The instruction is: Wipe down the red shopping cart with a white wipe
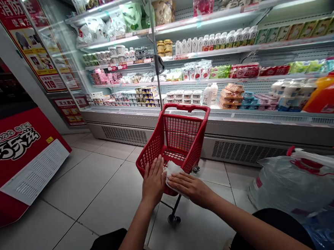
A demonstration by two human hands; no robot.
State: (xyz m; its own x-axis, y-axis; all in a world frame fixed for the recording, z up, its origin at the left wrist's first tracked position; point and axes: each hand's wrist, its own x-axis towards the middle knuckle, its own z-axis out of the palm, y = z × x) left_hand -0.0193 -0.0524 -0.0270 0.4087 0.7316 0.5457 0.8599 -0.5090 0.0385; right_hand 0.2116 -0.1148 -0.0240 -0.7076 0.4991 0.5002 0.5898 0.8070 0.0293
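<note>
A white cloth (173, 167) lies under the right hand (188, 186), which is flat, its fingers straight and close together rather than curled round it, at the near end of a red shopping cart (149, 152). Just beside it the left hand (154, 180) is likewise flat, gripping nothing. Pale tiled floor (104, 205) spreads below both hands; beyond them stands a lit refrigerated case (230, 128), with a red cabinet (13, 181) well to their left and wrapped bottles (288, 185) to their right.
</note>
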